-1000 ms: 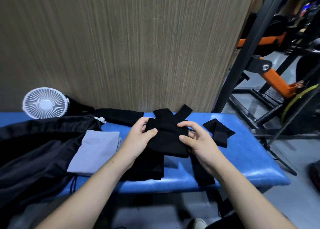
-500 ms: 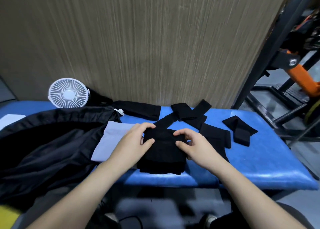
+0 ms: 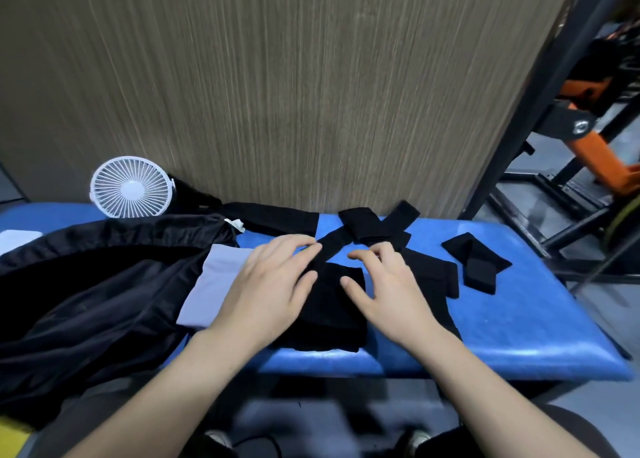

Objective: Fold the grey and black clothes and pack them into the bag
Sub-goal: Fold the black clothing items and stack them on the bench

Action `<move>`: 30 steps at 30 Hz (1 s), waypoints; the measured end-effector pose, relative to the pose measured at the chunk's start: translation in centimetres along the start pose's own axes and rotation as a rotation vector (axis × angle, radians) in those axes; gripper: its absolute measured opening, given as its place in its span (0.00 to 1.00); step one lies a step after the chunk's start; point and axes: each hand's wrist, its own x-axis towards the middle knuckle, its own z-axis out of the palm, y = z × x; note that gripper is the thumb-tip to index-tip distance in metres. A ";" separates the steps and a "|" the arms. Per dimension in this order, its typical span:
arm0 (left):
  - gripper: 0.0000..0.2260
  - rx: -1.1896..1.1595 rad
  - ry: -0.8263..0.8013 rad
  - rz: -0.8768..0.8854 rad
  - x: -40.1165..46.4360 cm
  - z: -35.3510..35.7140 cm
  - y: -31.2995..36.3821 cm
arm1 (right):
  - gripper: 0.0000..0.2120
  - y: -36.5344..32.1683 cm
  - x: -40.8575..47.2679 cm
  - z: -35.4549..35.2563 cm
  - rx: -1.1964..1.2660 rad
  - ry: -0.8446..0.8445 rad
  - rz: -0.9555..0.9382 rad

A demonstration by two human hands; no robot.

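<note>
Both hands, left (image 3: 273, 284) and right (image 3: 384, 284), are resting with spread, relaxed fingers on a folded black piece (image 3: 329, 315) at the bench's (image 3: 519, 336) front edge, while grey cloth (image 3: 211, 287) and loose black pieces (image 3: 377, 225) are waiting beside the unpacked bag (image 3: 86, 284).

Blue padded bench (image 3: 519, 326) against a wood-grain wall, bearing a white fan (image 3: 131, 187), open black bag (image 3: 86, 284), folded grey cloth (image 3: 216, 287), folded black stack (image 3: 332, 312), loose black strips (image 3: 374, 225), small black bundle (image 3: 478, 263)
</note>
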 end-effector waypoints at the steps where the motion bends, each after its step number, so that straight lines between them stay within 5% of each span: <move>1: 0.22 0.019 -0.044 0.021 0.0 0.3 0.5 | 0.29 -0.3 -0.1 0.5 -0.002 -0.013 -0.012; 9: 0.31 0.283 -0.386 0.050 -1.3 3.7 -1.2 | 0.46 -0.1 -0.4 4.2 -0.075 -0.360 -0.043; 18: 0.41 0.277 -0.465 0.048 -1.3 3.4 -1.3 | 0.48 0.7 0.0 4.5 0.015 -0.405 -0.016; 22: 0.44 0.110 -0.509 0.009 -0.2 2.1 -1.2 | 0.39 1.1 1.3 3.0 0.126 -0.416 0.002; 26: 0.44 -0.139 -0.434 -0.042 1.5 0.1 -2.1 | 0.22 1.7 4.0 1.4 0.342 -0.235 0.071; 30: 0.25 -0.087 -0.320 -0.115 5.7 -1.5 -5.6 | 0.09 2.1 7.5 1.5 0.521 -0.176 0.097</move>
